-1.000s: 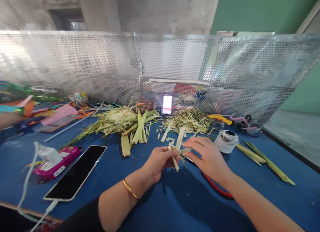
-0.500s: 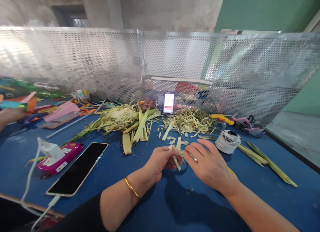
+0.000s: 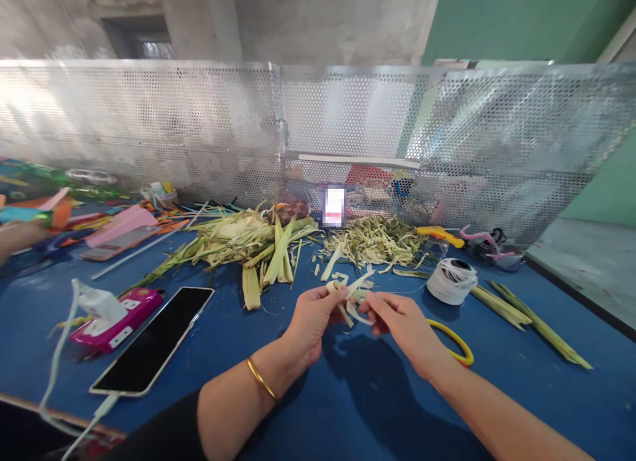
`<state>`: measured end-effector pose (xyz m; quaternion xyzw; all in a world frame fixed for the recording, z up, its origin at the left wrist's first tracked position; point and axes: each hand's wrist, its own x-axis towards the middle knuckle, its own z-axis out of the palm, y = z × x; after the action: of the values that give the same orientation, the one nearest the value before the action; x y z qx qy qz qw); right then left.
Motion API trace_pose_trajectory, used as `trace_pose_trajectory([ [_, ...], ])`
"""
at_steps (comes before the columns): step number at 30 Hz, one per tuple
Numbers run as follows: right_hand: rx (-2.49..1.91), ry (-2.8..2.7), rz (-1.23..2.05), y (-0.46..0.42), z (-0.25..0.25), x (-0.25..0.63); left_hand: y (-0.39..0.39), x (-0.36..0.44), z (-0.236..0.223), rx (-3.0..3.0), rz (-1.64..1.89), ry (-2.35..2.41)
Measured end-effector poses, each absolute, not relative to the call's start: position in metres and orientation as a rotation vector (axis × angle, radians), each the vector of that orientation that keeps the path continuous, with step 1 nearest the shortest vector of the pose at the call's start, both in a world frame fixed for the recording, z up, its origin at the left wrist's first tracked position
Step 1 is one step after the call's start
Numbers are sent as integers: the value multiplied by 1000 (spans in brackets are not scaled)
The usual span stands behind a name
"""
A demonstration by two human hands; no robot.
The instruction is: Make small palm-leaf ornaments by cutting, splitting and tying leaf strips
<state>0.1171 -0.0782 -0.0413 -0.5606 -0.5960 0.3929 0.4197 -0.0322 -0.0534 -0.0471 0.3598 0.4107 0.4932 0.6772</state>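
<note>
My left hand (image 3: 315, 315) is closed, pinching a small bundle of pale plant-leaf strips (image 3: 354, 289) that look like corn husk. Loose ends of the strips stick up and curl down past its fingertips. My right hand (image 3: 397, 318) is closed beside the bundle, thumb and fingers pressed together at a strip's end; the exact grip is partly hidden. A thin thread runs from near my right fingers toward a white thread spool (image 3: 451, 282). Under my right wrist, a yellow-and-red looped handle (image 3: 460, 345) lies on the table.
Piles of green leaves (image 3: 233, 239) and shredded strips (image 3: 380, 242) lie ahead. At left are a phone (image 3: 154, 342), a magenta power strip (image 3: 116, 322) and another person's hand (image 3: 20, 239). Leaf stalks (image 3: 541, 328) lie right; a perforated metal screen (image 3: 348, 110) stands behind.
My right hand has turned and lowered, its fingers drawing together beside the bundle. The strips in my left hand have tilted to the right, and the yellow handle loop has come into view.
</note>
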Motion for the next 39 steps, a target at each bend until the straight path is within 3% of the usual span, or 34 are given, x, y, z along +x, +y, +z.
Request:
trace_pose_trajectory([
  [3,-1348,-1078,1372,-74,-41,119,-55,-32,-45,856,1134,899],
  [7,-1220,-784,1536,-72,-44,117,-59,-30,-42,938,1062,868],
  [23,-986,-858,1502,-72,-47,114,-60,-31,-44,735,813,782],
  [33,-1156,-1003,1256,-73,-49,111,-65,-29,-40,1012,896,832],
  [39,-1057,-770,1318,-73,-49,111,-61,-30,-46,874,971,941],
])
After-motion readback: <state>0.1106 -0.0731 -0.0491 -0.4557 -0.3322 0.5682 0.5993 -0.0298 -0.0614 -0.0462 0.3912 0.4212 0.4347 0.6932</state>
